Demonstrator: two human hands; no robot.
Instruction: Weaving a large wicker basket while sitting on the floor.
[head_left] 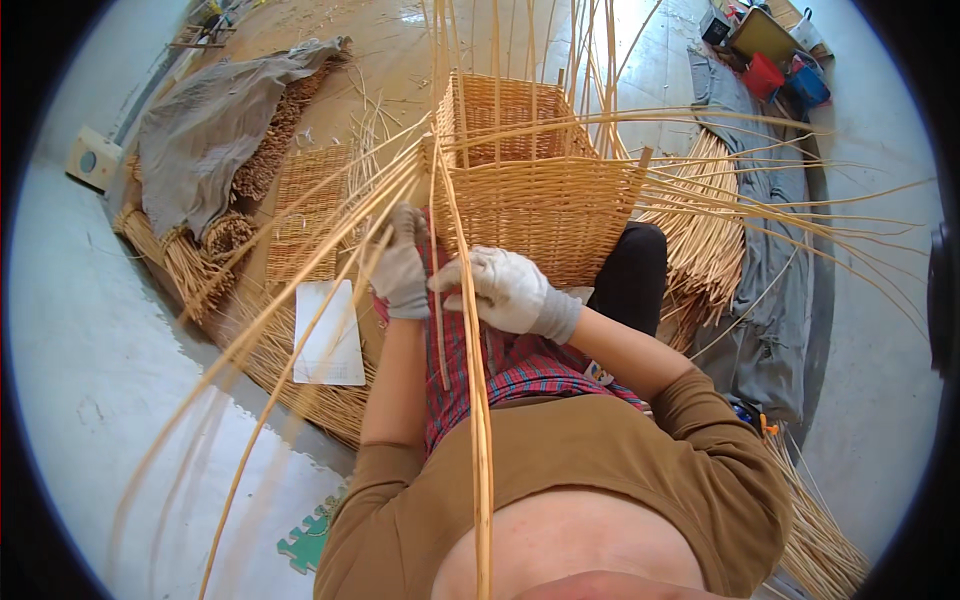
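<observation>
1. The wicker basket [535, 205] sits in front of you, probably light and springy.
2. Steady its woven wall [560, 235]; the long rods [478, 450] may crack if bent sharply.
3. Your left hand [402, 268] and right hand [505, 290] curl their fingers; whether they grip anything, I cannot tell.

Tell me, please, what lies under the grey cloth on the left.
Packed brown sticks show from under the right edge of the grey cloth; whatever lies beneath the rest is covered and cannot be seen.
</observation>
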